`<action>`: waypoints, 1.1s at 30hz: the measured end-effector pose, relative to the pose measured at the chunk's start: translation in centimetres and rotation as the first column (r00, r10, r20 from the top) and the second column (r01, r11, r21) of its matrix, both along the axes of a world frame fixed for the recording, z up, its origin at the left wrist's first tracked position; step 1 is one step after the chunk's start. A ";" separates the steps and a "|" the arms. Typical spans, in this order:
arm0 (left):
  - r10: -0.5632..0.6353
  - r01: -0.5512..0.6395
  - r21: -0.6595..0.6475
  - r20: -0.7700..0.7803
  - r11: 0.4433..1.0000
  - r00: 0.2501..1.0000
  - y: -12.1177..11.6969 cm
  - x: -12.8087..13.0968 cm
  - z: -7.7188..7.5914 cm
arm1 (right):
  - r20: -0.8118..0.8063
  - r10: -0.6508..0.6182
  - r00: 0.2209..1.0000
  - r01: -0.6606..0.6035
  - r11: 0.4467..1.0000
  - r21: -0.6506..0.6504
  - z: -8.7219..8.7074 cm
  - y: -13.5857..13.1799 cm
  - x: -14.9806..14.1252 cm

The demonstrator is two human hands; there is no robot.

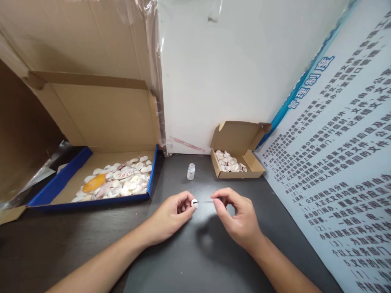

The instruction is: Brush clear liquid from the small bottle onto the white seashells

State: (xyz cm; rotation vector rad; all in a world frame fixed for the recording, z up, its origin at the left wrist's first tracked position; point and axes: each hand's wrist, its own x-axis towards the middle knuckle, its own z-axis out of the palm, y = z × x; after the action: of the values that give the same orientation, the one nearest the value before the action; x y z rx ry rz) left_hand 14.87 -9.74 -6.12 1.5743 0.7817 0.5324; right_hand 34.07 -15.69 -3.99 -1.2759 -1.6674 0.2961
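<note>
White, rounded and very small, a shell-like piece (194,206) sits at the fingertips of the left hand (174,213), pinched between thumb and forefinger; it is too small to tell whether it is a shell. That hand is nearly closed, its other fingers curled in behind the piece. Opposite it, the right hand (237,215) grips the end of a slender, pale, translucent rod (205,202) between thumb and forefinger, with an open loop between those two fingers and the palm. The rod lies almost level across the gap between the hands, and a short dark tip (196,202) at its left end overlaps the white piece; whether they touch cannot be told.

Both hands are above a dark grey, smooth table (183,260), with a shadow under the right one. Just beyond them stands a small, clear, upright bottle (191,174) with a whitish label. Farther left, an open cardboard box with blue outer walls (61,178) holds many pale seashells (131,183) and one large, flat orange shell (94,184) near its left side. Beyond the right hand, a smaller open brown cardboard box (241,175) contains more white and pinkish shells (227,162), heaped toward its left.
</note>
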 end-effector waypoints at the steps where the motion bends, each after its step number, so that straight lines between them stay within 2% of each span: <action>1: -0.001 0.001 0.000 -0.004 1.000 1.000 0.0 0.0 0.0 | 0.005 0.015 1.000 -0.015 1.000 -0.011 0.0 0.0 0.0; 6: -0.007 0.007 0.013 -0.005 1.000 1.000 0.0 -0.1 -0.1 | 0.018 -0.011 1.000 0.011 1.000 -0.007 0.0 0.0 0.0; 10: -0.006 0.006 0.027 -0.032 1.000 0.999 -0.1 -0.1 0.0 | 0.018 0.027 0.999 -0.027 1.000 -0.012 0.1 0.0 0.0; 15: -0.005 0.008 0.058 -0.045 0.998 0.999 -0.2 -0.2 0.1 | 0.015 -0.021 1.000 0.021 1.000 -0.012 0.1 0.0 0.0; 18: -0.002 0.004 0.048 -0.045 0.999 0.999 -0.1 -0.2 0.0 | 0.004 0.012 1.000 -0.012 1.000 -0.027 0.1 0.1 0.0; 21: 0.002 -0.001 0.043 -0.035 0.999 0.999 -0.1 -0.1 0.1 | 0.019 -0.009 1.000 0.009 0.999 -0.039 0.1 0.2 0.1; 27: 0.000 0.000 -0.003 0.006 1.000 1.000 -0.1 -0.4 0.6 | 0.018 -0.028 0.999 0.028 1.000 0.006 -0.2 0.1 0.6; 30: 0.052 -0.049 -0.061 0.048 0.997 0.998 0.1 -0.4 0.5 | 0.002 -0.050 0.999 0.050 0.999 -0.018 0.0 0.8 0.9; 33: 0.190 -0.173 -0.145 0.116 0.974 0.975 0.9 -0.1 0.1 | -0.003 -0.063 0.998 0.063 0.996 -0.070 1.5 2.4 1.3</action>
State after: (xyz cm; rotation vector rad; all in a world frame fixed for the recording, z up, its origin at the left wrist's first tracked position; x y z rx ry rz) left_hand 14.76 -8.89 -5.99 1.3384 0.8494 0.6945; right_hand 35.40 -13.27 -2.52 -1.3758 -1.6209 0.3221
